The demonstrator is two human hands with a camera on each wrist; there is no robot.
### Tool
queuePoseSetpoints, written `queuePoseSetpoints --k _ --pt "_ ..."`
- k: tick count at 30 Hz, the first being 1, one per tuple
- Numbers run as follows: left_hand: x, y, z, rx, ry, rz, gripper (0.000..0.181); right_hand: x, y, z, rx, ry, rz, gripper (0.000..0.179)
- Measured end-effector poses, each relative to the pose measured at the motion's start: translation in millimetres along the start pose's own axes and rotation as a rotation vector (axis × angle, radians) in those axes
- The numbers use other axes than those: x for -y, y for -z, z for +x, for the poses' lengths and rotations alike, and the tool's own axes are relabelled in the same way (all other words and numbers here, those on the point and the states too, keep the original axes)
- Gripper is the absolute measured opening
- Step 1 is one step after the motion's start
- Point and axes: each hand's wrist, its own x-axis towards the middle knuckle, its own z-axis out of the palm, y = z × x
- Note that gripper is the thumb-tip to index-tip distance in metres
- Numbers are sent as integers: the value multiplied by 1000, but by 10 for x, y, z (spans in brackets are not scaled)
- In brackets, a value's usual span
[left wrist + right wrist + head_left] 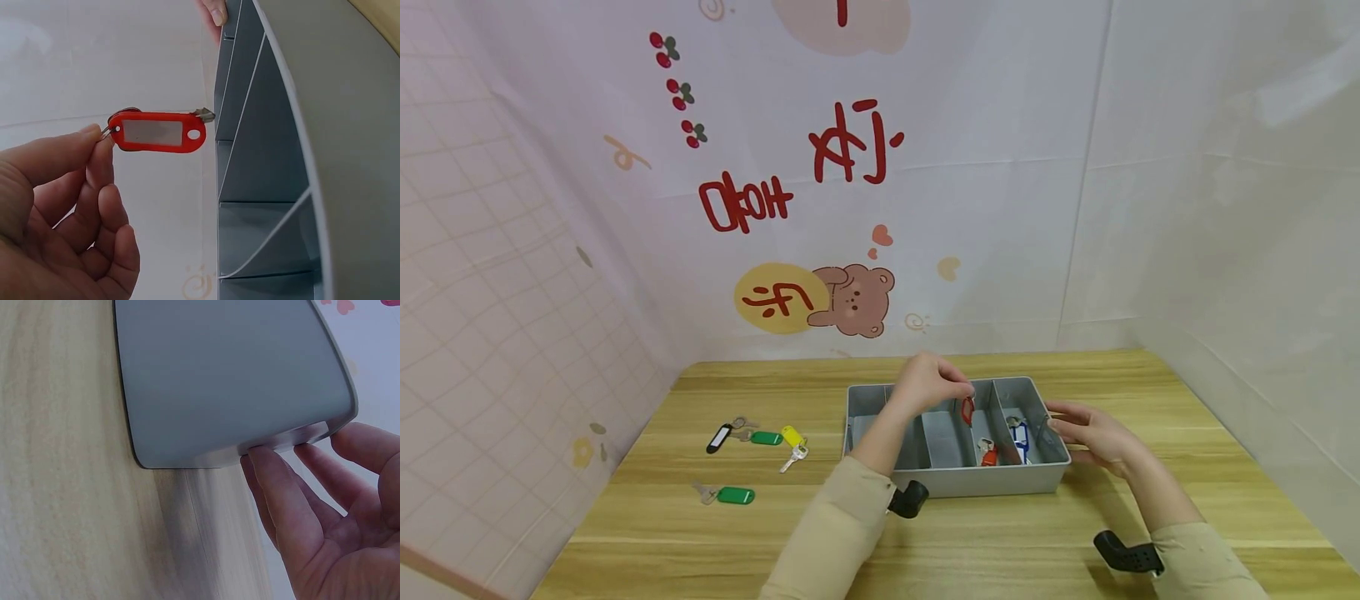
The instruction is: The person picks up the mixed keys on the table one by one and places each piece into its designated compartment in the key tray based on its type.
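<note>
- Red key tag (153, 132) is pinched by its ring (105, 133) in left hand (923, 387), above grey tray (977, 482).
- Tray end is touched by right hand (1097, 437), fingers (281, 497) extended; should be braced lightly.
- Tag best lowered fully before release.

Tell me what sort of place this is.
Probably a makeshift indoor workspace: a table with hung sheets behind and beside it, and a divided tray on the tabletop.
</note>
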Motion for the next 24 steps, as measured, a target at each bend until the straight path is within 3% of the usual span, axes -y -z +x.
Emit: queuePoseSetpoints --k 24 --pt "3 -180 150 17 137 -100 11 -15 -2 2 21 21 32 67"
